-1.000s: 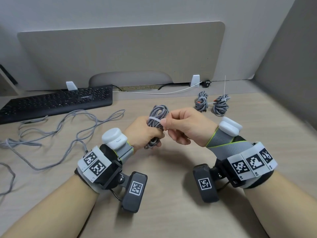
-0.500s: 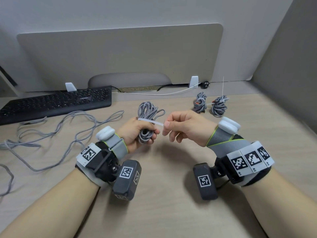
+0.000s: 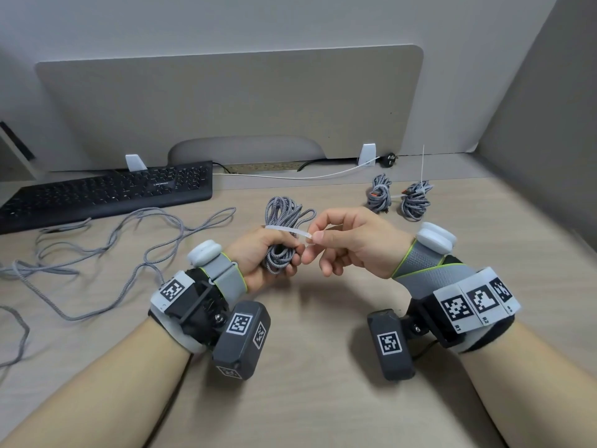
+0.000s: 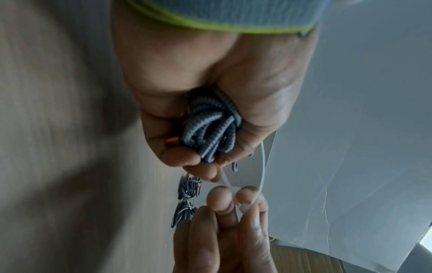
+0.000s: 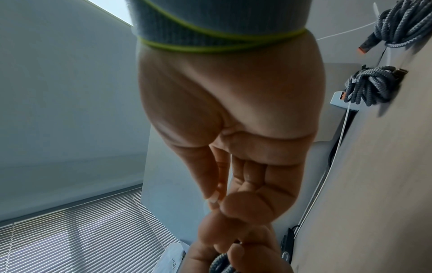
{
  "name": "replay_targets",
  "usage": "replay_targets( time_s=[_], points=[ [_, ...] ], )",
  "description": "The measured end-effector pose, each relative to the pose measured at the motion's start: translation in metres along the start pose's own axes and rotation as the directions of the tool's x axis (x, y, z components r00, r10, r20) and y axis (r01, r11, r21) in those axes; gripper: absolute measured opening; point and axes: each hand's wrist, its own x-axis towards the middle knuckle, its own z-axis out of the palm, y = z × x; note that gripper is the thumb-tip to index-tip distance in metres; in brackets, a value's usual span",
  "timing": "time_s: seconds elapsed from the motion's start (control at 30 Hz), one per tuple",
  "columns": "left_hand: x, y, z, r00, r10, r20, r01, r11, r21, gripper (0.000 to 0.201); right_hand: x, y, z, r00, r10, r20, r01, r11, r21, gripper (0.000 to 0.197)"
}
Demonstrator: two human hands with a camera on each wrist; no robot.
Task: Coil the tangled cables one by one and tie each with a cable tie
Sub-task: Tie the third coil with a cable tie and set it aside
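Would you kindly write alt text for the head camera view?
A left hand grips a coiled grey cable while the right hand pinches a white cable tie looped around it; two tied coils, a loose cable and a keyboard lie behind.

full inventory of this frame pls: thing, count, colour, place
coiled cable: 1, grey braided, gripped in left hand
cable tie: 1, white, looped round the coil
tied bundles: 2, grey, far right of desk
loose cables: grey, count unclear, tangled at left
keyboard: 1, black, back left
desk: 1, light wood
divider panel: 1, beige, behind desk
left hand: holds the coil
right hand: fingers pinch the tie's end
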Motion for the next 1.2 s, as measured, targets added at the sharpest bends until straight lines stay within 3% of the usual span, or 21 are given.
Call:
replay_targets(
  time_s=[0.5, 0.57, 0.73, 1.0, 1.2],
  points=[
    [0.0013, -0.0022, 0.0003, 0.995, -0.052, 0.080, 0.057, 0.997, -0.058, 0.007, 0.0003, 0.0011, -0.0013, 0.998, -0.041, -0.040, 0.041, 0.999, 0.014, 0.017],
    [0.0020, -0.0040, -0.0008, 0.994, -0.056, 0.097, 0.062, 0.996, -0.061, 0.014, 0.0010, 0.0017, -0.0018, 0.998, -0.032, -0.053, 0.032, 0.999, 0.005, 0.018],
    [0.0014, -0.0042, 0.0013, 0.998, -0.028, 0.054, 0.029, 0.999, -0.033, 0.008, 0.0012, 0.0011, -0.0025, 0.999, 0.014, -0.049, -0.014, 1.000, -0.017, 0.019],
    [-0.0021, -0.0028, 0.0042, 0.999, 0.000, 0.047, -0.001, 1.000, 0.010, 0.018, 0.0003, -0.0004, -0.0008, 0.999, 0.017, -0.028, -0.019, 0.999, -0.041, 0.019],
    [-0.0030, -0.0036, 0.0076, 0.999, -0.003, 0.038, 0.003, 1.000, 0.002, 0.014, 0.0000, 0.0003, -0.0009, 1.000, -0.001, -0.028, 0.000, 0.999, -0.043, 0.018]
  ],
)
